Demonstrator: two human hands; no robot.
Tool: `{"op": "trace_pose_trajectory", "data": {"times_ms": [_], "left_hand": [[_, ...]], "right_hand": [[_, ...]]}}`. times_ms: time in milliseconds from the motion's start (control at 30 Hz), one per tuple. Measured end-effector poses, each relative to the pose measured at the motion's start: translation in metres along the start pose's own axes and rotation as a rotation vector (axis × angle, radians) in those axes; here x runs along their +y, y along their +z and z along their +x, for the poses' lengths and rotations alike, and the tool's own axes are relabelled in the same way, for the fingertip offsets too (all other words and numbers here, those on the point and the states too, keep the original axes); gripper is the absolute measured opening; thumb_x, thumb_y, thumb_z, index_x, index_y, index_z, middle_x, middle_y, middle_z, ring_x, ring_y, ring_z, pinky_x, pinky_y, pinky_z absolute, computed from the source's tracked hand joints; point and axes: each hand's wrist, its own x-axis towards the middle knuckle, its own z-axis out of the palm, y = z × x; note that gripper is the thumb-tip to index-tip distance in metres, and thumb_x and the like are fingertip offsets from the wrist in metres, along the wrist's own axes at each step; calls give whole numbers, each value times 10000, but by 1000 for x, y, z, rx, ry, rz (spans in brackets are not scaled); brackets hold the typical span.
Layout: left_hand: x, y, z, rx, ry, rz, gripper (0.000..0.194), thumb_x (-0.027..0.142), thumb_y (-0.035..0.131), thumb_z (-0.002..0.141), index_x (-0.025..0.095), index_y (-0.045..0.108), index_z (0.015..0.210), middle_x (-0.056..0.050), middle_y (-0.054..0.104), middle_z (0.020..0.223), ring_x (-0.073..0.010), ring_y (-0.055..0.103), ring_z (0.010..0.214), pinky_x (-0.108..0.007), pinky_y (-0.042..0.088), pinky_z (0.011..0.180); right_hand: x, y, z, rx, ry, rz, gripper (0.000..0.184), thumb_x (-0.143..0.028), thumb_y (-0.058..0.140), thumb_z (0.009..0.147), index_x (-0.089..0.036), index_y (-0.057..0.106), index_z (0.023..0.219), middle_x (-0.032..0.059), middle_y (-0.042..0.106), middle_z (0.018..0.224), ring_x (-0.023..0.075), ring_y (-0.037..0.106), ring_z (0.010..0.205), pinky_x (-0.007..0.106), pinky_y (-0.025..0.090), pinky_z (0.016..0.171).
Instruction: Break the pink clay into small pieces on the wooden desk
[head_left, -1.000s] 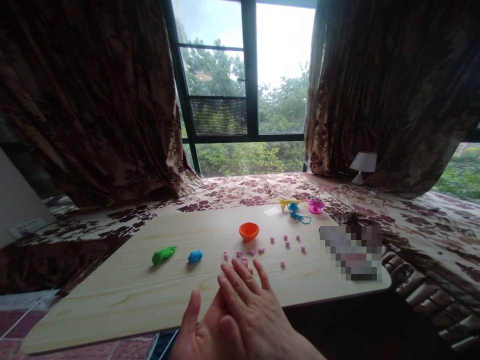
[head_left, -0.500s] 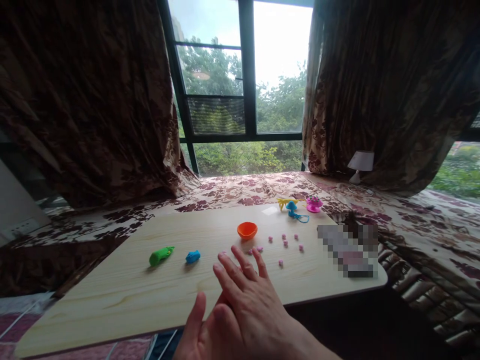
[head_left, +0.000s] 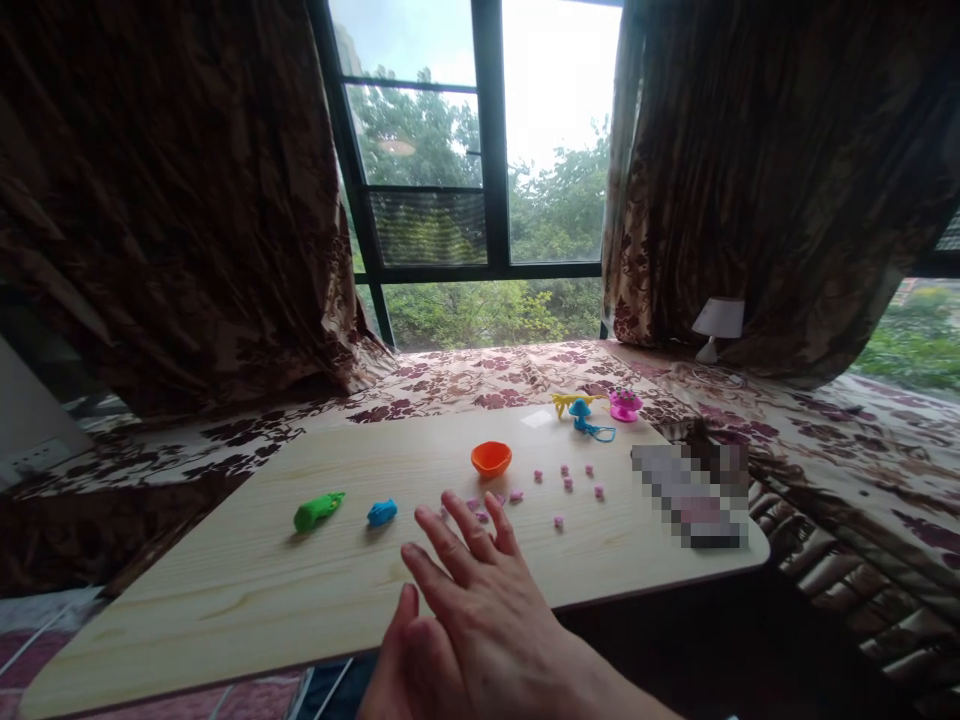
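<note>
In front of the table's near edge, my right hand (head_left: pixel 480 590) lies palm down over my left hand (head_left: pixel 420 655), its fingers stretched out and slightly apart. The left thumb points up, and its other fingers are mostly hidden under the right hand. The palms press together; whether anything lies between them is hidden. Past my fingertips lie several small pink clay lumps (head_left: pixel 568 484), some partly covered by the right hand. Behind them stands an orange bowl (head_left: pixel 491 461). A blue clay lump (head_left: pixel 382 513) and a green clay-like piece (head_left: pixel 319 511) lie to the left.
A pale wooden table (head_left: pixel 225 590) carries these things. At its far right are a blue mushroom-shaped piece (head_left: pixel 580 412), a yellow piece (head_left: pixel 570 401) and a pink piece (head_left: pixel 625 405). A blurred-out object (head_left: pixel 690 500) lies near the right edge. A white lamp (head_left: pixel 718 322) stands beyond.
My right hand has slid a little left and toward me across the left hand, so more pink lumps show past its fingers. The view has shifted slightly.
</note>
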Motion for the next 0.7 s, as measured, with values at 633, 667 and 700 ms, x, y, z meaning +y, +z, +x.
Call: {"op": "trace_pose_trajectory", "data": {"times_ms": [633,667,700], "left_hand": [[8,2,-4,177,50,50,602,543,153,847,217,503,1212,-76,503,1268,-146,319,1262,-319,191,1054],[12,4,-6,186,30,64,650,550,123,839,177,502,1211,-96,494,1274,-154,333,1254,-321,217,1041],[15,5,-6,196,18,83,678,549,91,833,159,504,1204,-96,484,1282,-157,337,1250,-333,246,1026]], "right_hand": [[12,11,-12,16,-58,-71,513,-374,355,884,-175,287,1352,55,186,1446,256,63,1330,506,44,1069],[10,20,-16,33,-103,-87,523,-380,351,887,-163,275,1356,57,195,1443,258,73,1328,504,46,1070],[5,28,-19,59,-149,-104,534,-401,345,889,-159,269,1359,53,210,1438,253,85,1327,495,50,1075]]}}
